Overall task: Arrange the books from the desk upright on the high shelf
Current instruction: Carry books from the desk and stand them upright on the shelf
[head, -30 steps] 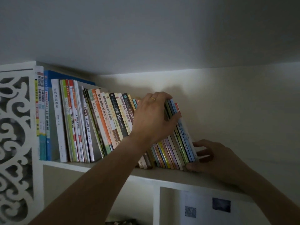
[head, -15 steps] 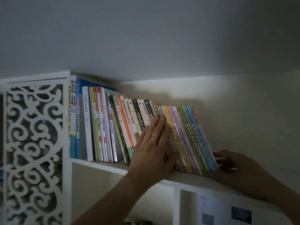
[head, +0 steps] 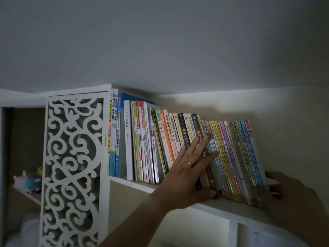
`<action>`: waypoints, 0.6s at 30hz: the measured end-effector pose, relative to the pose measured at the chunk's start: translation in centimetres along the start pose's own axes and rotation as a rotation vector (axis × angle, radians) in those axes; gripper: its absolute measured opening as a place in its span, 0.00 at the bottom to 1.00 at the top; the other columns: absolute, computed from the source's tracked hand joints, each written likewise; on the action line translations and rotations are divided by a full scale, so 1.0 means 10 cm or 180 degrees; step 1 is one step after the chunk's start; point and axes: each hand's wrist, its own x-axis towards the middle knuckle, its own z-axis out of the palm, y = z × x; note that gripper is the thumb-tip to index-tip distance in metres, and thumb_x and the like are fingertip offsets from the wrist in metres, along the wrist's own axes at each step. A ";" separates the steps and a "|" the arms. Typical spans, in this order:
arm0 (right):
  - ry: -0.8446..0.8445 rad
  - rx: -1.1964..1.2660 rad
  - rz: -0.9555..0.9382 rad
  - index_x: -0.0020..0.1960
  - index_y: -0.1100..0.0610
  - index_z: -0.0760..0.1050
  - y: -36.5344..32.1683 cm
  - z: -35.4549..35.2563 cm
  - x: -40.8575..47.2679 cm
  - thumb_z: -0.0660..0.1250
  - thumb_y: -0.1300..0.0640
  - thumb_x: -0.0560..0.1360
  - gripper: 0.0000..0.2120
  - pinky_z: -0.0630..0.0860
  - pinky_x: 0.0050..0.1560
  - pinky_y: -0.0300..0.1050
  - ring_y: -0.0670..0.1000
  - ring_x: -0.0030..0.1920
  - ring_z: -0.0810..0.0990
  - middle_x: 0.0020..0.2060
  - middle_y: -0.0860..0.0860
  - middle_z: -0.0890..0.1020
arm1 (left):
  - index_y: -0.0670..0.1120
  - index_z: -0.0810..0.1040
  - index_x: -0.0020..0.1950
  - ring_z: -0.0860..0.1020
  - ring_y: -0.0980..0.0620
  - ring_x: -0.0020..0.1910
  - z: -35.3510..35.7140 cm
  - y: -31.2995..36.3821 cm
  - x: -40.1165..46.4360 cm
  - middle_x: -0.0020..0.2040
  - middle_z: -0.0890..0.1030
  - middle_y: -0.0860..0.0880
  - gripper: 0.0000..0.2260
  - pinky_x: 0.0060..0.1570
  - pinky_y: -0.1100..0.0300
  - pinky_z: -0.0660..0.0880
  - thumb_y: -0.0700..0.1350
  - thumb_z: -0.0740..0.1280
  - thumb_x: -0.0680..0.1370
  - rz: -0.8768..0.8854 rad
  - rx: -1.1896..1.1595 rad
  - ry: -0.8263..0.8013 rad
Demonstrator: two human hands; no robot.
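A long row of books (head: 165,139) stands on the high white shelf (head: 222,206) just under the ceiling. The left books are upright; those from the middle to the right lean leftward. My left hand (head: 188,168), a ring on one finger, lies flat with straight fingers on the spines of the middle books, thumb low by the shelf board. My right hand (head: 292,196) is at the right end of the row, fingers against the lower part of the last thin blue and red books (head: 252,148); its palm side is hidden.
A white carved openwork panel (head: 73,166) closes the shelf's left end. Behind it, a lower compartment holds soft toys (head: 28,179). The ceiling (head: 160,41) sits close above the books. Bare shelf runs right of the row, and open compartments lie below.
My left hand slid down from the book tops and now lies flat on the spines. The view has swung left, and my right hand stays at the row's right end.
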 end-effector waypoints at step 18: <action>-0.0227 -0.0336 0.0398 0.68 0.51 0.71 -0.23 0.02 -0.36 0.66 0.32 0.70 0.33 0.78 0.57 0.56 0.60 0.54 0.81 0.55 0.54 0.82 | 0.49 0.42 0.84 0.41 0.56 0.82 0.08 -0.25 -0.87 0.84 0.42 0.53 0.31 0.81 0.48 0.55 0.51 0.54 0.86 -0.1126 0.0011 0.0430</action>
